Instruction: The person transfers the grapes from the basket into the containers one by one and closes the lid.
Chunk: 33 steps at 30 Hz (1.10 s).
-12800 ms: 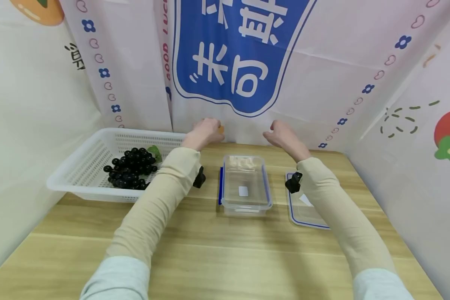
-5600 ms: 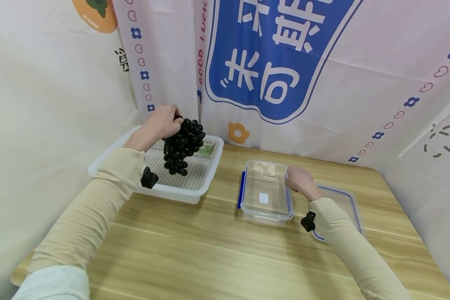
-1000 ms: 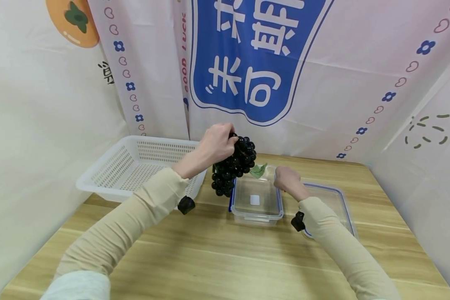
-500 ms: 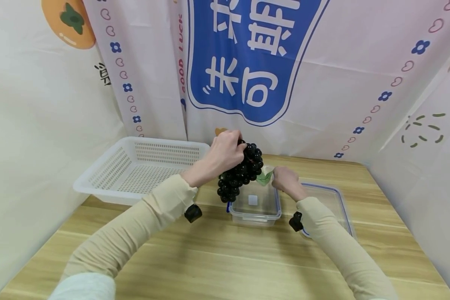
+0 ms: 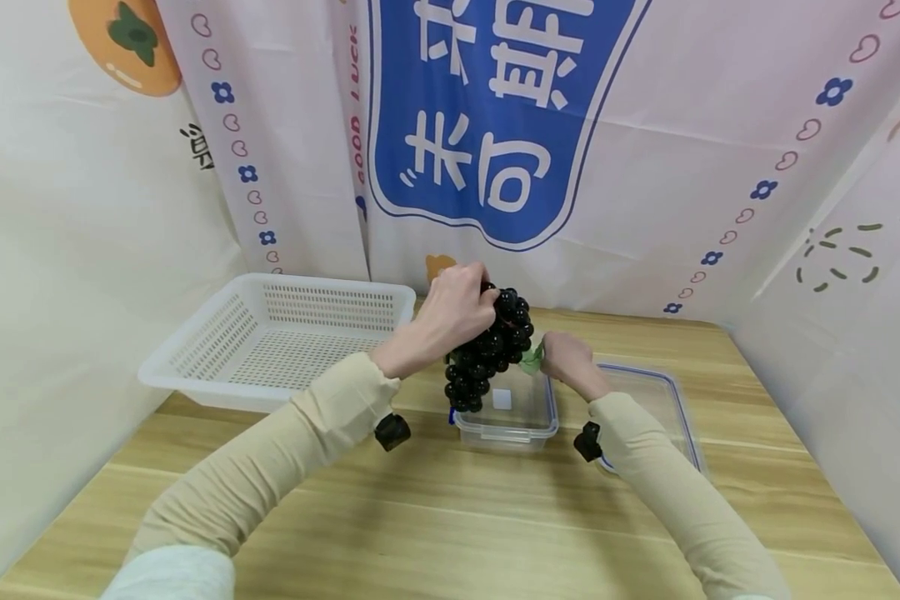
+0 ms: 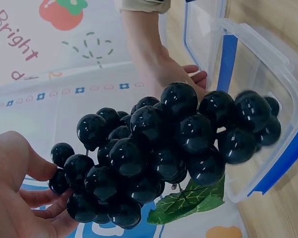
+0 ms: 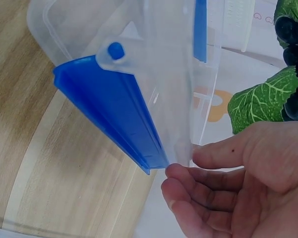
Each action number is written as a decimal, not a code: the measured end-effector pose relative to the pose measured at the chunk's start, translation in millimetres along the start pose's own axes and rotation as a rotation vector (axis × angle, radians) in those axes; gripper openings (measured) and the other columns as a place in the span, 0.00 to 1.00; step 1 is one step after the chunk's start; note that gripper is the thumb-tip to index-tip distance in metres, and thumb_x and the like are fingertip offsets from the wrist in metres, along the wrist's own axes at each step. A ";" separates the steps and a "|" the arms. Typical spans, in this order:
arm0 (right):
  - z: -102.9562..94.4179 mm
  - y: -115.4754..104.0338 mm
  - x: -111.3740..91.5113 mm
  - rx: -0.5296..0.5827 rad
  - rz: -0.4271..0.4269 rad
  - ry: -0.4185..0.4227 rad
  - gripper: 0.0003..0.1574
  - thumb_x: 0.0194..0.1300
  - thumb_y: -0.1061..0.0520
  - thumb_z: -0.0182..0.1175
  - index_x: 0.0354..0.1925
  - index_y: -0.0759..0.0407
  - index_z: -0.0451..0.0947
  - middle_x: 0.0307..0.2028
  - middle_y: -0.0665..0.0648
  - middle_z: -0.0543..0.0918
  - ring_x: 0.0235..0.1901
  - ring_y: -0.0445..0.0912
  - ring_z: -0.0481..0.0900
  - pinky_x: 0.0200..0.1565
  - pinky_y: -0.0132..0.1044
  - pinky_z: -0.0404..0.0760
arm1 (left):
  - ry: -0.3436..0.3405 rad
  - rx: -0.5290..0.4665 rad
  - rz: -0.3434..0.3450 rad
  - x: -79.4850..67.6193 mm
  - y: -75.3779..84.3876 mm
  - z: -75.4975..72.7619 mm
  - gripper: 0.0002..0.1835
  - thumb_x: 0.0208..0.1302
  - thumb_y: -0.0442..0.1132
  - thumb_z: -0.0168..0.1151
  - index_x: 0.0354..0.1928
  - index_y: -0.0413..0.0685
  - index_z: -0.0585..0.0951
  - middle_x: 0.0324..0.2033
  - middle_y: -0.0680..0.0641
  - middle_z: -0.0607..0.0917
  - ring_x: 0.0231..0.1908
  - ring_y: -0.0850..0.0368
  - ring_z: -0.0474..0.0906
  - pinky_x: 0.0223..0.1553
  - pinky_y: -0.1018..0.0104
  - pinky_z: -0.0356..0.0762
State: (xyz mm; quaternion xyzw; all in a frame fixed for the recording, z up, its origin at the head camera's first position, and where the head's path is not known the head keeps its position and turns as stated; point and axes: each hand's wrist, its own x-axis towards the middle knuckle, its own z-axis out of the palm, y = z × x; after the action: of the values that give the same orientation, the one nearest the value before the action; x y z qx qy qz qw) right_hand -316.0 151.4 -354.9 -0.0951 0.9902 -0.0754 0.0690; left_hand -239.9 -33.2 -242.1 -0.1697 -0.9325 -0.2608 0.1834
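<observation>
From my left hand (image 5: 457, 310) hangs a bunch of dark, glossy grapes (image 5: 489, 360), its upper end gripped between thumb and fingers. The bunch hangs over the left part of a clear plastic food container (image 5: 504, 435), hiding some of its rim. In the left wrist view a green leaf (image 6: 192, 199) sticks out from the bunch. My right hand (image 5: 568, 363) is at the container's far right side. The right wrist view shows its thumb and forefinger pinching the container's edge, just beside a blue clip (image 7: 109, 106).
A white perforated basket (image 5: 187, 367) stands at the left with nothing in it. To the right of the container, partly under my right arm, lies a clear lid (image 5: 648, 396) with a blue seal. A printed cloth (image 5: 622, 225) hangs behind the wooden table (image 5: 420, 517).
Earlier the grapes lay in the basket; my left hand has lifted them out and carried them right, over the container. My right hand has come down to the container's edge and stays there.
</observation>
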 end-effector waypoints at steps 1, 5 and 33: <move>-0.1 0.3 0.0 -0.001 -0.001 0.001 0.12 0.56 0.67 0.51 0.19 0.56 0.69 0.18 0.54 0.77 0.18 0.44 0.73 0.18 0.35 0.69 | -0.001 -0.002 -0.004 0.3 0.4 0.4 0.06 0.62 0.33 0.52 0.29 0.39 0.75 0.24 0.44 0.79 0.24 0.53 0.73 0.27 0.64 0.72; -0.2 0.7 0.0 0.005 0.007 0.001 0.12 0.55 0.67 0.52 0.19 0.56 0.68 0.18 0.54 0.75 0.18 0.44 0.72 0.19 0.35 0.69 | -0.008 -0.012 -0.022 0.2 0.4 2.9 0.06 0.62 0.33 0.52 0.30 0.39 0.75 0.25 0.44 0.79 0.25 0.53 0.72 0.29 0.64 0.71; -0.9 1.4 -1.5 0.006 0.012 0.010 0.12 0.57 0.64 0.54 0.18 0.57 0.67 0.22 0.56 0.78 0.22 0.47 0.75 0.20 0.36 0.72 | -0.045 -0.071 -0.099 3.6 -23.9 62.3 0.13 0.61 0.31 0.50 0.21 0.46 0.62 0.15 0.52 0.57 0.16 0.59 0.52 0.22 0.69 0.51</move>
State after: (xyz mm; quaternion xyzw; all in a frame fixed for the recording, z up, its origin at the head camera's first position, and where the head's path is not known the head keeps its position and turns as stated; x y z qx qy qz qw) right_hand -314.9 153.2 -354.1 -0.0885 0.9909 -0.0785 0.0647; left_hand -268.7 -17.5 -300.3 -0.1356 -0.9338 -0.2986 0.1429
